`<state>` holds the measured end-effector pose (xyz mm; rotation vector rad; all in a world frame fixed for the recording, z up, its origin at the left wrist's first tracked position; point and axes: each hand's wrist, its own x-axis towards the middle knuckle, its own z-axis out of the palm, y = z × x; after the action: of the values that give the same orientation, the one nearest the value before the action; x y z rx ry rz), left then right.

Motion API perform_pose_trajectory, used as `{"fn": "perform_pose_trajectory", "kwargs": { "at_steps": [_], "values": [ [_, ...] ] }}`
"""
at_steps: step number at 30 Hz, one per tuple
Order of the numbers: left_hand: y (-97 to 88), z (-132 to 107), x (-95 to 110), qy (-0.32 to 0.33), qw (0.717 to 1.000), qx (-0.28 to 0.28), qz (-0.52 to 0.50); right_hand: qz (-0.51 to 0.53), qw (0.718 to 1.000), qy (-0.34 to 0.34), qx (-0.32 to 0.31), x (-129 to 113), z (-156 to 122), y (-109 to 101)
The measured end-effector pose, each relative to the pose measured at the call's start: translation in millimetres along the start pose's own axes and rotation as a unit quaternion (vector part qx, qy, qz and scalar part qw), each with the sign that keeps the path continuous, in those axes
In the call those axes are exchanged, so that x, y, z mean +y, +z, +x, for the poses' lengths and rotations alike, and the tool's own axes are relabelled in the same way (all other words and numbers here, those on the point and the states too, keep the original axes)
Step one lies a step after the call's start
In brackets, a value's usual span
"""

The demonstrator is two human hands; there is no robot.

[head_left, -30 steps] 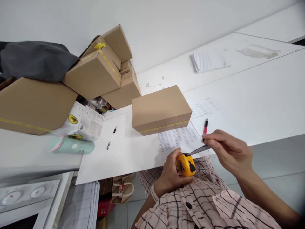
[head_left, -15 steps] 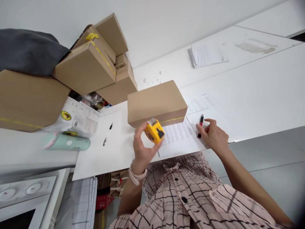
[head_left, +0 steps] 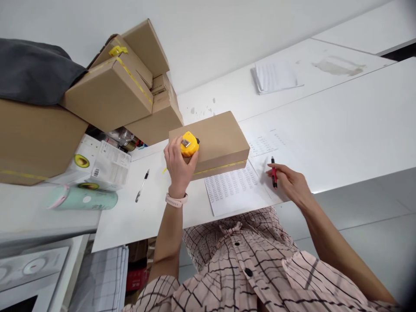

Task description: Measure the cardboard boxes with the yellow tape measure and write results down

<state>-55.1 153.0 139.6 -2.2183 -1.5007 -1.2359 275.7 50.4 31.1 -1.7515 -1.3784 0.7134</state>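
Observation:
My left hand [head_left: 180,165] is closed around a yellow tape measure [head_left: 189,144], which it has at the left end of a closed brown cardboard box [head_left: 218,133]. Whether the tape measure rests on the box top I cannot tell. At the right, my right hand [head_left: 290,180] pinches a red and black pen [head_left: 273,173] between thumb and fingers, above the white table. A printed sheet [head_left: 231,193] with columns of text lies in front of the box, partly under it. Another printed sheet [head_left: 266,143] lies to the box's right.
A second pen [head_left: 142,185] lies on the white table at the left. Beyond it are an avocado-printed carton [head_left: 104,164], a mint green bottle [head_left: 86,198] and stacked cardboard boxes [head_left: 110,91]. Folded papers [head_left: 274,78] lie toward the back.
My left hand has carried the tape measure up and left, from in front of the box to its left end, and turned it. My right hand has picked up the red and black pen.

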Motion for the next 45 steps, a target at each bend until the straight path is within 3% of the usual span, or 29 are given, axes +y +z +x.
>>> {"fn": "perform_pose_trajectory", "kwargs": {
  "at_steps": [2,3,4,6,8,10,12,15,17,23,28,34,45],
  "values": [
    [2.9,-24.1,21.2,0.049,0.997,0.065,-0.019,0.108,0.994,-0.025,0.025,-2.2,-7.8,-6.5],
    [6.8,-40.9,35.1,0.073,0.993,0.076,-0.046,0.135,0.989,-0.035,0.044,-4.6,-11.9,-8.5],
    [12.4,-60.3,50.2,0.099,0.99,0.05,-0.09,0.147,0.986,-0.037,0.073,-7.5,-15.8,-9.4],
    [28.1,-101.9,79.9,0.162,0.971,-0.052,-0.169,0.143,0.978,-0.014,0.149,-13.9,-22.3,-8.5],
    [45.1,-138.8,103.1,0.222,0.95,-0.149,-0.159,0.135,0.971,0.021,0.198,-18.9,-26.8,-4.9],
    [58.3,-163.4,117.0,0.256,0.927,-0.254,-0.102,0.163,0.969,0.04,0.183,-20.6,-29.3,0.2],
    [65.4,-174.5,122.7,0.275,0.904,-0.324,-0.047,0.231,0.966,0.038,0.114,-18.9,-30.6,5.7],
    [68.1,-176.3,123.8,0.289,0.889,-0.356,0.002,0.282,0.958,0.052,0.006,-14.0,-30.8,14.0],
    [68.7,-175.2,123.9,0.293,0.891,-0.346,0.023,0.246,0.966,0.07,-0.015,-11.8,-29.8,19.5],
    [71.0,-174.2,127.1,0.293,0.907,-0.301,0.035,0.184,0.982,0.031,0.011,-10.4,-20.5,31.4],
    [67.7,-169.4,130.0,0.293,0.9,-0.319,0.05,0.124,0.992,0.025,0.026,-5.6,-15.9,35.3],
    [64.5,-164.5,131.7,0.296,0.892,-0.337,0.062,0.128,0.991,0.021,0.043,-2.9,-18.4,39.0],
    [67.7,-168.6,129.5,0.283,0.902,-0.325,0.039,0.101,0.994,-0.007,0.034,7.1,-18.0,43.5]
  ]
}}
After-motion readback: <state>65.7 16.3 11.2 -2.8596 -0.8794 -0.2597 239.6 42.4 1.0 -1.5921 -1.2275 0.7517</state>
